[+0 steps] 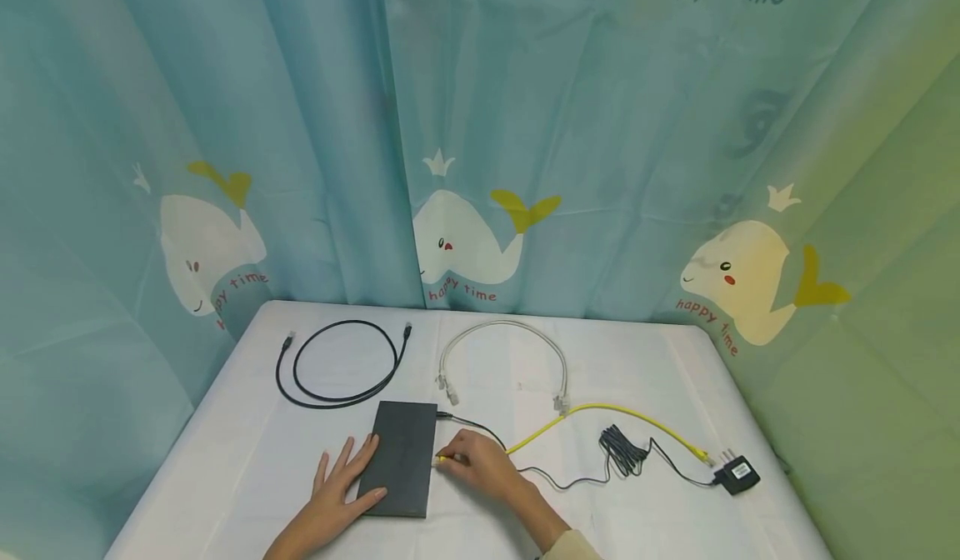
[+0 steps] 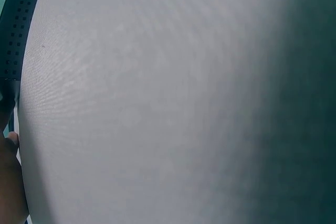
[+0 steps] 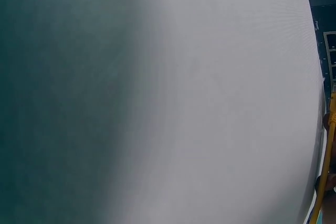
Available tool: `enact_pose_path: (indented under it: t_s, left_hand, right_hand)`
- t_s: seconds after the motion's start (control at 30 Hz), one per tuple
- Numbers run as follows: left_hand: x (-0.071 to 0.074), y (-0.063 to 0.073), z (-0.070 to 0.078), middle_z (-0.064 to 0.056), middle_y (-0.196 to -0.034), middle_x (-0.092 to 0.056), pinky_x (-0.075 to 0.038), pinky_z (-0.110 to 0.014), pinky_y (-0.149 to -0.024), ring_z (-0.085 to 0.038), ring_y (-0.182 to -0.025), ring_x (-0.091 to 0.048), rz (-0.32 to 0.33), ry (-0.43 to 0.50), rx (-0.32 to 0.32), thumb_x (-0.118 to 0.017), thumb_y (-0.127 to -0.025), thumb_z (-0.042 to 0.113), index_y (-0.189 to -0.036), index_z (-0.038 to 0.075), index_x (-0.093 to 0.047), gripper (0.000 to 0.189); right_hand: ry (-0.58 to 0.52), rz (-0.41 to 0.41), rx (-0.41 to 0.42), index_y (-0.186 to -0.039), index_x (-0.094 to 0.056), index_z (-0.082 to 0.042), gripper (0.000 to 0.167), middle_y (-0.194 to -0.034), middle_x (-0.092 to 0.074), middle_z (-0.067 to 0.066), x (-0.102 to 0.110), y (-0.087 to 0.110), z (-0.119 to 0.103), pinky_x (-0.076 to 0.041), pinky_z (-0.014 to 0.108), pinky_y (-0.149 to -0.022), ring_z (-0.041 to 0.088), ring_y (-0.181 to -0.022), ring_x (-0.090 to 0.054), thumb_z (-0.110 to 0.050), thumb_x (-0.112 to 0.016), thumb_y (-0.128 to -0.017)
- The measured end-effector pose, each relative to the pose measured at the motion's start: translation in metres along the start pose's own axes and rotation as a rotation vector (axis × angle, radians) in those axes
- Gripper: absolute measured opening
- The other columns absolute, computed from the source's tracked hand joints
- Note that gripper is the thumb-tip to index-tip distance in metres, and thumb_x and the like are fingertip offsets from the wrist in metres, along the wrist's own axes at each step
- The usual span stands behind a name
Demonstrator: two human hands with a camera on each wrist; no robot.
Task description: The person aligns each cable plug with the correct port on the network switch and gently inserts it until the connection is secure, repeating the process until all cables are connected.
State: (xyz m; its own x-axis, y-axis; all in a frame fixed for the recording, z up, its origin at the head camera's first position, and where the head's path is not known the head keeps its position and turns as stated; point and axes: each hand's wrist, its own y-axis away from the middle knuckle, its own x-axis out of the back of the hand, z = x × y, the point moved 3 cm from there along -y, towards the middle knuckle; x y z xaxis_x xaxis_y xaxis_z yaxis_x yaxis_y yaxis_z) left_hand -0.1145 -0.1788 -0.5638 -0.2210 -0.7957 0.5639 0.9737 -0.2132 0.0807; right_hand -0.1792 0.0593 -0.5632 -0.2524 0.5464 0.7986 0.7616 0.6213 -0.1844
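A dark flat network switch [image 1: 403, 460] lies on the white table near its front. My left hand [image 1: 333, 493] rests against its left side, fingers spread and thumb over the top near the front corner. At the switch's right side, my right hand [image 1: 480, 464] pinches the plug end of a yellow network cable [image 1: 630, 411]. In the right wrist view, that cable [image 3: 326, 156] meets the row of ports [image 3: 331, 59]; how deep the plug sits I cannot tell. The left wrist view catches only the switch's perforated side [image 2: 20, 30] and part of the hand.
Behind the switch lie a coiled black network cable [image 1: 345, 400] and a grey network cable [image 1: 517, 323]. A power adapter [image 1: 737, 475] lies at the right, its bundled cord [image 1: 622, 452] running to a plug [image 1: 445, 415] at the switch. Curtains [image 1: 337, 168] surround the table [image 1: 225, 477].
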Motion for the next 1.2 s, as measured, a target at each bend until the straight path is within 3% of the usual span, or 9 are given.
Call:
enact_pose_path:
  t_s: [0.17,0.37,0.7,1.2]
  left_hand:
    - [-0.001,0.0,0.0,-0.014,-0.15,-0.027,0.017,-0.057,-0.104,-0.042,-0.139,-0.003,0.011,0.0,-0.008,-0.069,-0.084,0.038,-0.147,0.01,-0.033,0.078]
    - [-0.002,0.0,0.001,-0.015,-0.15,-0.026,0.017,-0.057,-0.104,-0.042,-0.139,-0.002,-0.001,-0.009,0.001,-0.068,-0.085,0.039,-0.147,0.01,-0.032,0.078]
    - [-0.003,-0.002,0.002,-0.015,-0.148,-0.03,0.014,-0.061,-0.103,-0.045,-0.138,-0.007,0.04,-0.067,-0.043,-0.067,-0.085,0.041,-0.146,0.01,-0.036,0.075]
    - [-0.007,0.001,0.001,-0.02,-0.147,-0.03,0.016,-0.061,-0.103,-0.047,-0.136,-0.013,0.098,-0.114,-0.104,-0.064,-0.087,0.04,-0.146,0.007,-0.035,0.073]
  right_hand:
    - [0.007,-0.047,-0.018,-0.099,-0.073,-0.016,0.016,-0.089,-0.06,-0.015,0.003,0.002,0.0,-0.044,0.013,-0.068,-0.004,-0.078,-0.05,-0.022,-0.073,-0.084]
    - [-0.062,-0.019,-0.104,-0.091,-0.072,-0.015,0.014,-0.078,-0.055,-0.018,0.003,0.005,0.003,-0.044,0.014,-0.062,-0.004,-0.07,-0.047,-0.022,-0.075,-0.08]
    - [0.016,0.061,0.06,-0.086,-0.073,-0.015,0.01,-0.076,-0.058,-0.017,0.001,0.003,0.003,-0.039,0.008,-0.059,-0.006,-0.068,-0.045,-0.023,-0.075,-0.08]
    - [0.09,0.072,0.042,-0.086,-0.072,-0.014,0.01,-0.077,-0.057,-0.014,-0.002,-0.002,-0.007,-0.041,0.009,-0.065,-0.003,-0.072,-0.049,-0.022,-0.074,-0.08]
